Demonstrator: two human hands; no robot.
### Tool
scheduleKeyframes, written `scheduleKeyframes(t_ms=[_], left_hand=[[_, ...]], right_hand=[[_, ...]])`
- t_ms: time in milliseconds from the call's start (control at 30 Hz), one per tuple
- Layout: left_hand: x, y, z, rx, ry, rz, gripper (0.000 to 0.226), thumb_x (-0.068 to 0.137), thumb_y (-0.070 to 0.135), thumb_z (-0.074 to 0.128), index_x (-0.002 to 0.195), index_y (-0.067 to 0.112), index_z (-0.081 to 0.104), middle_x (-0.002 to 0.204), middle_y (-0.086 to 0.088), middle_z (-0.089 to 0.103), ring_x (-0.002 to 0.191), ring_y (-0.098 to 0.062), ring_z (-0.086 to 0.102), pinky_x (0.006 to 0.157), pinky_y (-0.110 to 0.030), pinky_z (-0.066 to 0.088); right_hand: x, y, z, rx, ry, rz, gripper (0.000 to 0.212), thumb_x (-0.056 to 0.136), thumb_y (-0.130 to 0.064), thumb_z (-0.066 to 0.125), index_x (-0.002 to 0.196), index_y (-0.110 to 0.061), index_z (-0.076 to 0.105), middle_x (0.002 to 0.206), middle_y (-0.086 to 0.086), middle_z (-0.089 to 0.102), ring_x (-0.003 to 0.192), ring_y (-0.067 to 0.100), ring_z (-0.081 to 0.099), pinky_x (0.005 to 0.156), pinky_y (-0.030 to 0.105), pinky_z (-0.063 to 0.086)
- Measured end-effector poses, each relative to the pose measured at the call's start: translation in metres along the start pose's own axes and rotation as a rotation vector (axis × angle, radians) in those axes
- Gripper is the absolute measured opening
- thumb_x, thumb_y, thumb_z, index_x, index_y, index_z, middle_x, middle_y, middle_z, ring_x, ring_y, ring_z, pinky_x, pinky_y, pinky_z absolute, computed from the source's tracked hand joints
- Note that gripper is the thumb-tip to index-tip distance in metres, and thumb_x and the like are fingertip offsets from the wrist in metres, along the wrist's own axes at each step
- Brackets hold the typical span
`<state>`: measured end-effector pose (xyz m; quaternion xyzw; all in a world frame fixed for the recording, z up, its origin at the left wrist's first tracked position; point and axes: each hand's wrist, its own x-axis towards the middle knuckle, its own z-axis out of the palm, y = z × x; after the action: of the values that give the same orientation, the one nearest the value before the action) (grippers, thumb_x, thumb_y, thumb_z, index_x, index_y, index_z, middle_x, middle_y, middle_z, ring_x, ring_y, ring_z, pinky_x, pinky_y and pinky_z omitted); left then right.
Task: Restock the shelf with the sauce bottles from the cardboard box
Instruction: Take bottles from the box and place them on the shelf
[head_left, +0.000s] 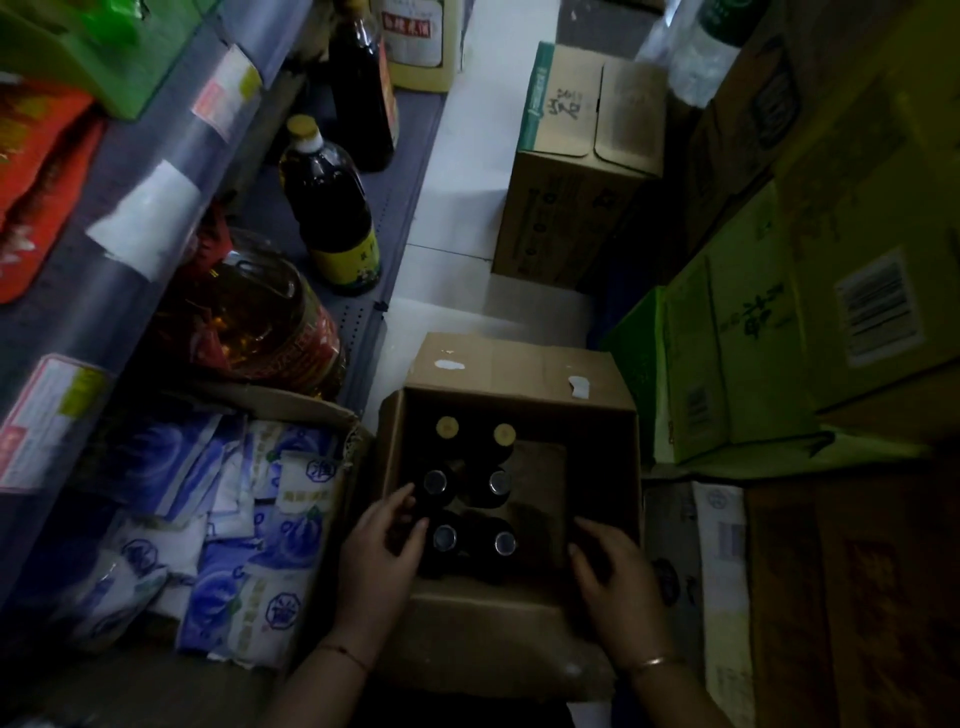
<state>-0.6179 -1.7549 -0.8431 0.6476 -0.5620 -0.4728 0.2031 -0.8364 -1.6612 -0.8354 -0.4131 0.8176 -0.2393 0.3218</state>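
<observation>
An open cardboard box (597, 467) stands on the floor below me. Several dark sauce bottles (493, 488) stand upright in its left half, in pairs; the far pair has yellow caps, the nearer ones dark shiny caps. My left hand (382, 556) reaches into the box's near left corner, fingers spread beside the nearest left bottle (444, 538) and touching its side. My right hand (615, 582) hovers over the bare right half of the box, fingers apart, holding nothing. The bottom shelf (358, 317) runs along the left.
On the shelf stand a dark bottle with a yellow label (332, 208), a taller dark bottle (363, 88) and an oil jug (260, 317). Blue-and-white packets (249, 519) lie in a tray at the left. Cardboard cartons (576, 166) and green boxes (727, 364) crowd the right.
</observation>
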Motion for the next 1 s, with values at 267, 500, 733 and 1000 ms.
scheduleKeyframes(t_ms=[267, 500, 733, 1000], left_hand=[[0.032, -0.021, 0.039, 0.200, -0.424, -0.105, 0.071, 0.072, 0.011, 0.077, 0.135, 0.018, 0.045, 0.132, 0.001, 0.040, 0.110, -0.023, 0.057, 0.098, -0.029, 0.047], [0.054, -0.041, 0.050, 0.334, -0.483, 0.027, 0.047, 0.068, 0.012, 0.079, 0.111, 0.015, 0.061, 0.107, 0.007, 0.050, 0.106, -0.010, 0.053, 0.084, -0.015, 0.037], [0.063, -0.046, 0.061, 0.188, -0.413, 0.017, 0.050, 0.069, 0.007, 0.079, 0.116, 0.012, 0.064, 0.108, 0.004, 0.065, 0.101, -0.007, 0.061, 0.077, -0.005, 0.046], [0.047, -0.014, 0.048, 0.183, -0.389, 0.106, 0.037, 0.073, 0.007, 0.076, 0.109, 0.013, 0.066, 0.105, 0.004, 0.061, 0.102, -0.009, 0.060, 0.081, -0.005, 0.043]], right_hand=[[0.044, 0.013, 0.050, -0.103, -0.470, -0.119, 0.060, 0.074, -0.019, 0.074, 0.129, -0.021, 0.051, 0.124, -0.006, 0.054, 0.118, 0.012, 0.052, 0.099, 0.015, 0.036], [0.069, 0.030, 0.078, -0.179, -0.572, -0.188, 0.058, 0.070, -0.017, 0.078, 0.123, -0.012, 0.057, 0.129, 0.007, 0.057, 0.118, 0.017, 0.052, 0.087, 0.005, 0.028], [0.072, 0.032, 0.077, -0.065, -0.487, -0.213, 0.039, 0.070, -0.010, 0.078, 0.108, -0.007, 0.067, 0.105, -0.009, 0.051, 0.102, 0.004, 0.050, 0.078, -0.008, 0.028], [0.052, 0.009, 0.042, 0.002, -0.340, -0.219, 0.024, 0.071, -0.018, 0.075, 0.094, -0.016, 0.067, 0.083, -0.022, 0.050, 0.084, -0.022, 0.050, 0.072, 0.000, 0.035]])
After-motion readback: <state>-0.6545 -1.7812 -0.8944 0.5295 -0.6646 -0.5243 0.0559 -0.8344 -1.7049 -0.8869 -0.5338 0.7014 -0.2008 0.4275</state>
